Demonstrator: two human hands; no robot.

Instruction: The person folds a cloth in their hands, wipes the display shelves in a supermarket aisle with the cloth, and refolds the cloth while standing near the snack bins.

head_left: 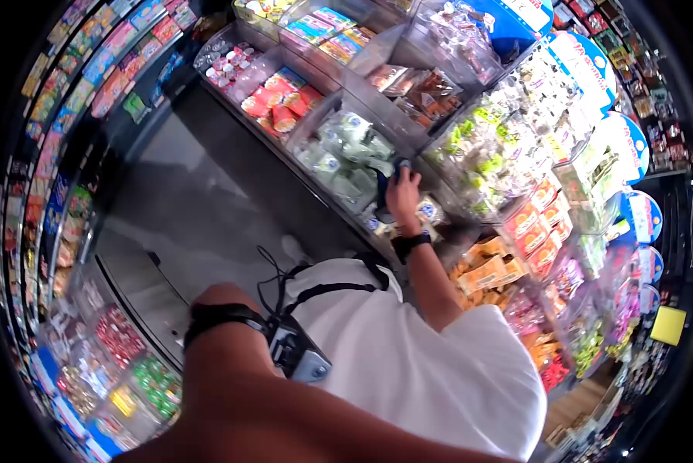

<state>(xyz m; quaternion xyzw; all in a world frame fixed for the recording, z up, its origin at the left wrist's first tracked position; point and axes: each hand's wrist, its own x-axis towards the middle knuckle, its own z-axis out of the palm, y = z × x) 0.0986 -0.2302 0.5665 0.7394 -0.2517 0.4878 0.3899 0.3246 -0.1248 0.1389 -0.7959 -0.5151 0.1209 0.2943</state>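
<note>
Fingers together in a grip on a dark blue item [383,187], a right hand [403,199] reaches beside a clear bin [313,117] of pale green packets [348,166]; the left hand's [224,297] grip is unclear.

Clear bins [304,68] — red packets [283,118], pale-green packets [340,145], orange packets [487,274]

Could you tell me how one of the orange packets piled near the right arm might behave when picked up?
The orange packet looks slim, so it is probably light. Its flat, oblong shape suggests it would slide rather than roll. As it lies in a loose pile, its neighbours might shift too.
</note>
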